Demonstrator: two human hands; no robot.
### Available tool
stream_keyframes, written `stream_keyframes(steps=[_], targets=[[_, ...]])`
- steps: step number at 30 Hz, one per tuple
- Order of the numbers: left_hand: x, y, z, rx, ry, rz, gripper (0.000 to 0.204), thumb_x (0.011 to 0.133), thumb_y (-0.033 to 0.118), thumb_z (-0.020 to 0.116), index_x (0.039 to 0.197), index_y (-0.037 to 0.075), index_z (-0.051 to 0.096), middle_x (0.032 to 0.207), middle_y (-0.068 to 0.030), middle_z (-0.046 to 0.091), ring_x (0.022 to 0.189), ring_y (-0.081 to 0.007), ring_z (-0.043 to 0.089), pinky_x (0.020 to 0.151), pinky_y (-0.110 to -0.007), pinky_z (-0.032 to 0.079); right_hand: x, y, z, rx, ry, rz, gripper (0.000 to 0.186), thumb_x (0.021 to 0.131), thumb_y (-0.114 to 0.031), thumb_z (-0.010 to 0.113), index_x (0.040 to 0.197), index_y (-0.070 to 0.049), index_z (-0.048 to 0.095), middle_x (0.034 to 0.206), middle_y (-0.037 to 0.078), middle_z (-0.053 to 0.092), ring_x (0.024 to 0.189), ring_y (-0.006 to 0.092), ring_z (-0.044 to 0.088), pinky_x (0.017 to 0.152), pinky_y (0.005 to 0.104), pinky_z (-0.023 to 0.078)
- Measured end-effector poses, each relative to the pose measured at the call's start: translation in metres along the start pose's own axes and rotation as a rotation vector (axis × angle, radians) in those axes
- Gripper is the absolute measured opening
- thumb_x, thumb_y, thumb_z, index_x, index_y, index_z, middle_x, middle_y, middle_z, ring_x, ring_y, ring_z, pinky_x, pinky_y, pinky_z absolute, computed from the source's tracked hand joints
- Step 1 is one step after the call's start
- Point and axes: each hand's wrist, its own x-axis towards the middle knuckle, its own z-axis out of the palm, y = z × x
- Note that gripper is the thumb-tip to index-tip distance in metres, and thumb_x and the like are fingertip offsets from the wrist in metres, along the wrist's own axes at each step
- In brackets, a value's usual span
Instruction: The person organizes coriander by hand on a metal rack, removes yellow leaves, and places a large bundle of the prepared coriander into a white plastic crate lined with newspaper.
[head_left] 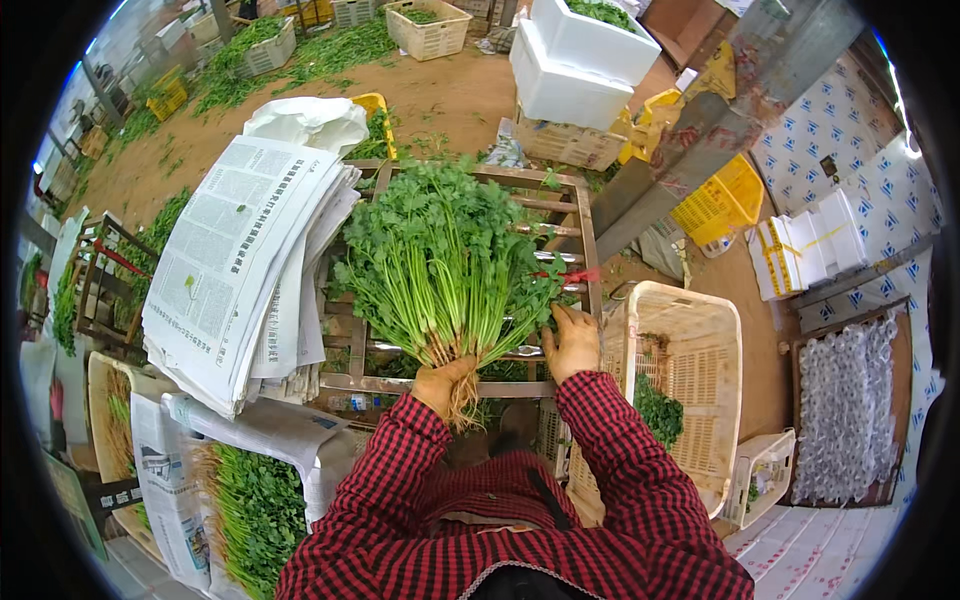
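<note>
A large bunch of green leafy herbs [440, 260] with pale stems and roots lies fanned out on a wooden slatted rack [580, 215] in front of me. My left hand [440, 385] grips the bunch at its root end near the rack's front rail. My right hand [573, 342] rests on the right side of the bunch, fingers bent over the stems and leaves. Both forearms wear red-and-black checked sleeves.
A thick stack of newspapers [235, 270] lies left of the rack. A cream plastic crate [700, 380] with some greens stands at right. White foam boxes [580, 60], yellow crates [725, 200] and more herb crates sit on the dirt floor beyond. Wrapped herb bundles [250, 510] lie at lower left.
</note>
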Motion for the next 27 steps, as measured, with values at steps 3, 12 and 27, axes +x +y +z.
stream_keyframes(steps=[3, 12, 27], targets=[[-0.003, 0.002, 0.005, -0.001, 0.018, -0.021, 0.027, 0.094, 0.011, 0.073, 0.114, -0.006, 0.070, 0.095, -0.0145, 0.074, 0.075, -0.0224, 0.070, 0.062, -0.033, 0.058, 0.005, 0.001, -0.003, -0.006, -0.042, -0.003, 0.045, 0.090, -0.016, 0.067, 0.132, -0.001, 0.061, 0.128, 0.019, 0.064, 0.118, 0.0380, 0.057, 0.107, 0.0467, 0.044], [0.002, -0.008, 0.002, 0.036, 0.050, 0.118, 0.025, 0.089, 0.007, 0.077, 0.110, -0.006, 0.072, 0.090, -0.0145, 0.074, 0.072, -0.0235, 0.070, 0.063, -0.034, 0.058, 0.022, -0.006, -0.032, 0.574, 0.070, -0.015, 0.049, 0.089, -0.005, 0.069, 0.136, -0.002, 0.058, 0.114, 0.017, 0.070, 0.105, 0.0346, 0.066, 0.093, 0.0444, 0.052], [-0.004, -0.001, 0.012, 0.007, 0.180, 0.024, 0.033, 0.084, 0.003, 0.081, 0.115, -0.005, 0.070, 0.099, -0.0136, 0.075, 0.079, -0.0226, 0.072, 0.068, -0.034, 0.060, 0.150, -0.082, -0.016, 0.375, -0.410, 0.047, 0.057, 0.089, -0.047, 0.072, 0.134, -0.012, 0.064, 0.113, 0.008, 0.072, 0.106, 0.0285, 0.069, 0.092, 0.0389, 0.056]])
